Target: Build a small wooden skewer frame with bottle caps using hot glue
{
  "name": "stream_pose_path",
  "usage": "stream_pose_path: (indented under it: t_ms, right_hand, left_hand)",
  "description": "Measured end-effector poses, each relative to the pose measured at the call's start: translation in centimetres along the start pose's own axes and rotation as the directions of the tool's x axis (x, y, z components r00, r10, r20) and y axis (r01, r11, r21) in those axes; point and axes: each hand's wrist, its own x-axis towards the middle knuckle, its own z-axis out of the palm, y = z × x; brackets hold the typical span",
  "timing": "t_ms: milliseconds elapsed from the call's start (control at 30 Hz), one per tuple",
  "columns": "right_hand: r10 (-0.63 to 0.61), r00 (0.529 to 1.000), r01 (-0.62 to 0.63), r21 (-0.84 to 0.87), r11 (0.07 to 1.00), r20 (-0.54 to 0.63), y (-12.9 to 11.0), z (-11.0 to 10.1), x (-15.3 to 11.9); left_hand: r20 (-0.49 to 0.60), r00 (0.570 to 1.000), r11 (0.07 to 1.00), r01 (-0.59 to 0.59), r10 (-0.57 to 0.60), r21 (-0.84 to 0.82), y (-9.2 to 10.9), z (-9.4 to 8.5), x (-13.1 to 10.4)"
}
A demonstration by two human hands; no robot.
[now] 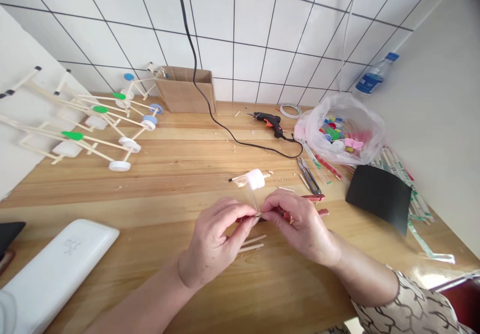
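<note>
My left hand point(225, 236) and my right hand point(300, 224) meet over the table, thumbs and forefingers pinched together on the end of a thin pale stick point(258, 214). Its held end is mostly covered by fingertips. Just beyond them lies a white bottle cap point(255, 179) with a short black-tipped stick point(236, 178) beside it. Pliers with red handles point(314, 197) lie partly hidden behind my right hand. Two loose wooden sticks point(252, 247) rest on the table right of my left hand.
Stick-and-cap models point(93, 129) stand at the left, near a white power bank point(63, 269). Farther back are a cardboard box point(187, 94), a glue gun point(270, 123) and a tape roll point(290, 110). Snips point(309, 176), a bag of caps point(341, 131) and a black sheet point(378, 194) lie right.
</note>
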Motion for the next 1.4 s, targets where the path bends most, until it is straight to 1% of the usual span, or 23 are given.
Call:
stream_pose_path:
  t_ms: [200,367,567,867,1100,1233,1400]
  right_hand:
    - [-0.007,1.0,0.008,0.028,1.0,-0.007,-0.02,-0.25,0.22]
    - [0.075,0.997,-0.076,0.075,0.994,0.009,0.02,-0.62,0.13]
    - [0.097,0.995,-0.1,0.091,0.991,0.037,0.0,-0.41,0.04]
    - [0.075,0.997,-0.076,0.071,0.995,0.005,0.13,-0.06,0.0]
    - [0.073,0.997,-0.073,0.065,0.995,-0.001,0.22,-0.04,0.01]
    - [0.072,0.997,-0.071,0.065,0.995,-0.002,0.21,-0.04,0.01]
    - [0.067,0.998,-0.067,0.061,0.996,0.001,0.26,0.01,0.06]
  left_hand:
    - [0.005,1.0,1.0,0.023,-0.023,0.003,-0.27,0.17,-0.29]
    - [0.019,0.999,1.0,0.025,-0.026,0.009,-0.28,0.14,-0.25]
    - [0.014,0.999,0.999,0.044,-0.045,0.027,0.19,0.06,0.04]
    - [0.011,0.998,0.997,0.067,-0.067,0.033,0.04,0.25,-0.24]
    - [0.028,0.994,0.994,0.105,-0.105,-0.001,0.07,-0.16,-0.15]
    - [0.04,0.994,0.995,0.103,-0.103,0.002,0.2,-0.15,-0.07]
    - [0.029,0.995,0.995,0.096,-0.096,0.007,0.07,0.11,-0.13]
